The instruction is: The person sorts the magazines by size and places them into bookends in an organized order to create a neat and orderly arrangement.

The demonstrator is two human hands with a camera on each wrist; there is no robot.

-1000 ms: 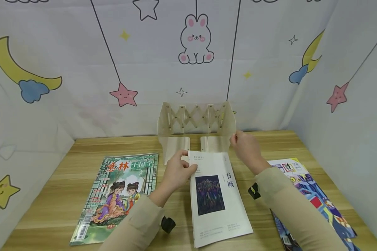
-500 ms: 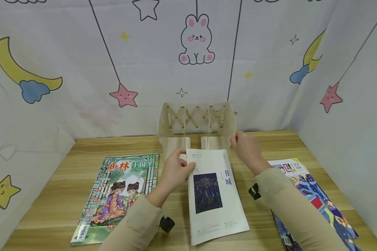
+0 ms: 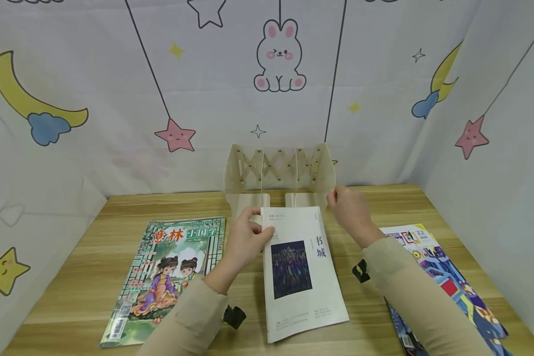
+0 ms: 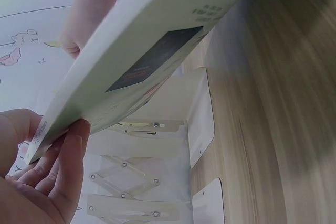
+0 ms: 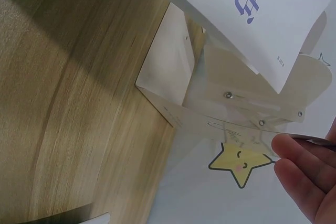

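My left hand (image 3: 244, 237) grips a white magazine (image 3: 327, 277) by its upper left edge, thumb on the cover and fingers behind. In the left wrist view the magazine (image 4: 131, 40) is tilted, raised off the table at this end. Behind it stands a cream expandable book rack (image 3: 233, 178) with lattice back and upright dividers. My right hand (image 3: 351, 210) pinches the front edge of the rack's right end panel (image 3: 326, 173). In the right wrist view the magazine's corner (image 5: 273, 66) hangs before the rack, apart from the fingers (image 5: 299, 166).
A green illustrated magazine (image 3: 169, 277) lies on the wooden table (image 3: 71, 277) at left. Colourful magazines (image 3: 449, 282) lie overlapping at right, partly under the right forearm. A white patterned curtain (image 3: 213, 74) closes off the back and sides.
My left hand and the white magazine have moved a little up and left, toward the rack. My right hand keeps its hold on the panel, and the rack stays put.
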